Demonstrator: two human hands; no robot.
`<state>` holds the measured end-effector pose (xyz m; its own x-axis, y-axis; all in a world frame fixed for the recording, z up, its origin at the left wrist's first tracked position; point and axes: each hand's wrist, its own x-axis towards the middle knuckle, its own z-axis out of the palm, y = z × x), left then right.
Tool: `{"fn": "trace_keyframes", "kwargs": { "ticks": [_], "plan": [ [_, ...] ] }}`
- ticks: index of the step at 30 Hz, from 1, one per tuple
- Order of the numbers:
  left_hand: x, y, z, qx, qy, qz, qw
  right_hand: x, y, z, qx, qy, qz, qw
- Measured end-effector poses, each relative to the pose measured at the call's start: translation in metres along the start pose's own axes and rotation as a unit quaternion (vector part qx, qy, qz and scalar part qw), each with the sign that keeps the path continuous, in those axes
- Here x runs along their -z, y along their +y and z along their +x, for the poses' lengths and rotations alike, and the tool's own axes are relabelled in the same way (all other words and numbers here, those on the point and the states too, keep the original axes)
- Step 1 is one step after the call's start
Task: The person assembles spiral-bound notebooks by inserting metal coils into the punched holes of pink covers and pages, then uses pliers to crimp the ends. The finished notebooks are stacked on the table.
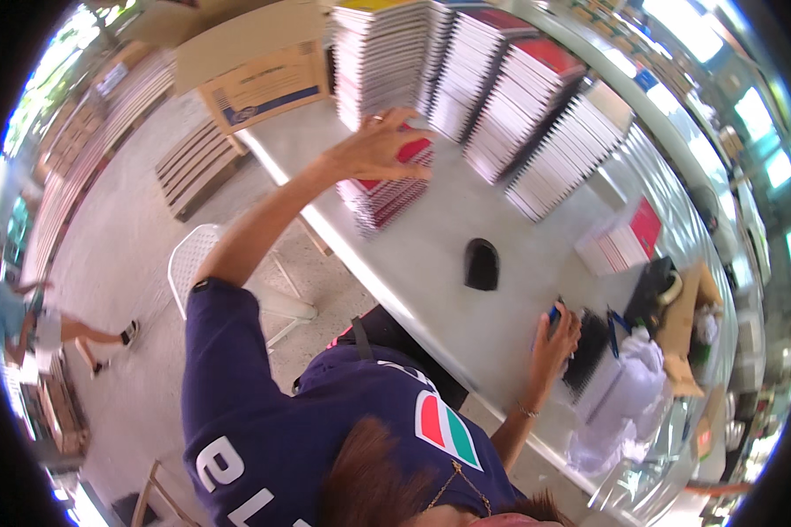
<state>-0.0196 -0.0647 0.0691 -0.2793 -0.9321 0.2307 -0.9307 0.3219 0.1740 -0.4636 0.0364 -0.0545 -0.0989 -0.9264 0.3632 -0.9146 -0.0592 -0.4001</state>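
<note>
My left hand [380, 155] is stretched out over a short stack of red spiral notebooks [387, 204] near the table edge. Its thumb and fingers are spread apart, and red cover shows between them; whether they grip the top one is unclear. My right hand [555, 344] is at the right side of the table, fingers curled round a small blue object [554, 316], mostly hidden by them. Beside that hand lies a bundle of black spiral binding coils [589, 356]. A black, rounded flat piece [482, 264] rests on the table between my hands.
Tall stacks of spiral notebooks [523, 105] stand along the far side. A cardboard box [264, 75] sits at the far left, a white chair [193, 259] below it. At right are white plastic bags [628, 386] and an opened carton [690, 325]. A person [39, 321] walks at left.
</note>
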Motion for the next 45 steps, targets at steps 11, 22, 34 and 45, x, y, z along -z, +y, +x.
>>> {"fn": "trace_keyframes", "kwargs": {
  "ticks": [11,22,34,45],
  "plan": [
    [-0.008,0.007,-0.010,0.008,0.004,0.011,1.000,-0.003,0.006,0.000,0.007,0.003,-0.005,1.000],
    [0.006,0.017,-0.006,0.156,-0.133,-0.012,0.979,0.001,0.003,0.000,0.010,0.023,0.017,1.000],
    [0.017,0.086,-0.025,-0.044,0.151,-0.056,0.986,0.057,0.078,0.184,-0.053,0.278,0.251,0.926],
    [-0.162,0.161,-0.026,-0.043,0.082,-0.405,0.910,0.056,0.090,0.252,-0.190,-0.005,0.417,0.889]
  ]
}}
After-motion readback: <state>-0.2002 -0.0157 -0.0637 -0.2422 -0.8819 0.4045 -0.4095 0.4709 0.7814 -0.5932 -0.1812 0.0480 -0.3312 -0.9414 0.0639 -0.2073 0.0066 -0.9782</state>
